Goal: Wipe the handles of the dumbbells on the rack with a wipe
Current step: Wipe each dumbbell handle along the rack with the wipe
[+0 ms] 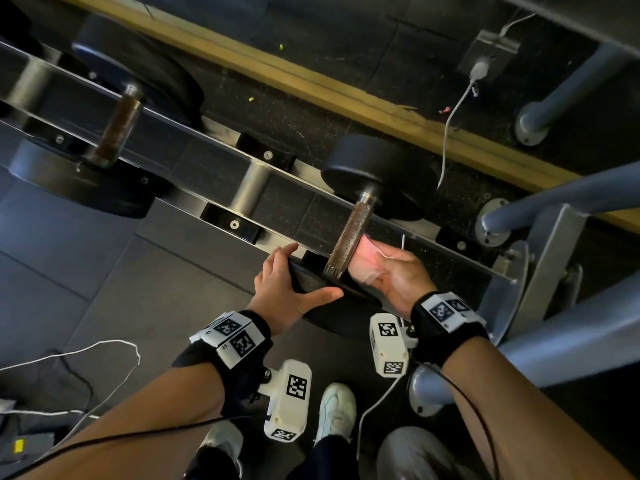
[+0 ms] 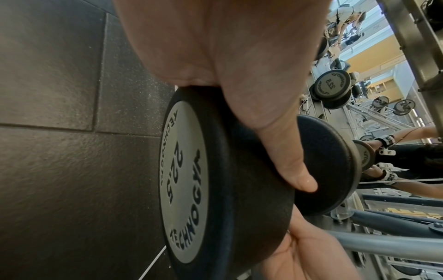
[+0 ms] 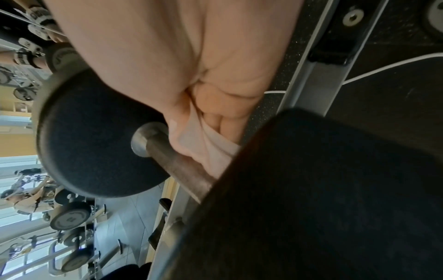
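rough metal handle (image 1: 349, 233), matt dumbbell head (image 1: 379, 174)

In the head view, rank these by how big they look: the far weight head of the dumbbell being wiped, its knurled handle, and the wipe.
Largest to smallest as they appear:
1. Far weight head
2. Knurled handle
3. Wipe, though the right hand hides part of it, so its full size is unsure.

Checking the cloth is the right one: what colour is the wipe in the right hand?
Pale pink-white wipe, bunched in the right hand; the right wrist view shows it best.
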`<state>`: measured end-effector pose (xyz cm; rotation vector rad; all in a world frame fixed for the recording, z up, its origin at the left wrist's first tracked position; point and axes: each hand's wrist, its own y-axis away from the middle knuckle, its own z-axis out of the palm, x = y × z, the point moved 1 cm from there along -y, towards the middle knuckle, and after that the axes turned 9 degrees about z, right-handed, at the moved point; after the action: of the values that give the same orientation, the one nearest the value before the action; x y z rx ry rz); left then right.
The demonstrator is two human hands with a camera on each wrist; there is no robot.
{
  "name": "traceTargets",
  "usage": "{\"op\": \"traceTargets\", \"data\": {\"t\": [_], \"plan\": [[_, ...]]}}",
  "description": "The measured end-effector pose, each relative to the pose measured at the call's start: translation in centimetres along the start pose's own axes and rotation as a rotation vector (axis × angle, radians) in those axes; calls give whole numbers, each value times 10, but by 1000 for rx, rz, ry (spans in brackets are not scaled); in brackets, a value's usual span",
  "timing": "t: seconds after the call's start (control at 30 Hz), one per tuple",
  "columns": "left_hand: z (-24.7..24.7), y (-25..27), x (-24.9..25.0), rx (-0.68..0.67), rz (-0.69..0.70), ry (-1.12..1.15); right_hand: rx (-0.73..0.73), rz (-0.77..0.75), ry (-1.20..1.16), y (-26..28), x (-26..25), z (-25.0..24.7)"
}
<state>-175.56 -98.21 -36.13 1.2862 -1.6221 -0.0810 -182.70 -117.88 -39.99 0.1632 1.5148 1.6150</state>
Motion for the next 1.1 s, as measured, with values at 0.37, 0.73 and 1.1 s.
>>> {"op": "traceTargets", "data": {"t": [0.37, 0.73, 1.1], "plan": [[0, -2, -2, 1, 0, -1, 35, -80, -17, -9, -10, 24], [-1, -3, -2, -2, -2, 4, 116, -124, -150, -12, -23, 21], [0, -2, 0, -10, -8, -12, 8, -185, -25, 1, -7, 11]]}}
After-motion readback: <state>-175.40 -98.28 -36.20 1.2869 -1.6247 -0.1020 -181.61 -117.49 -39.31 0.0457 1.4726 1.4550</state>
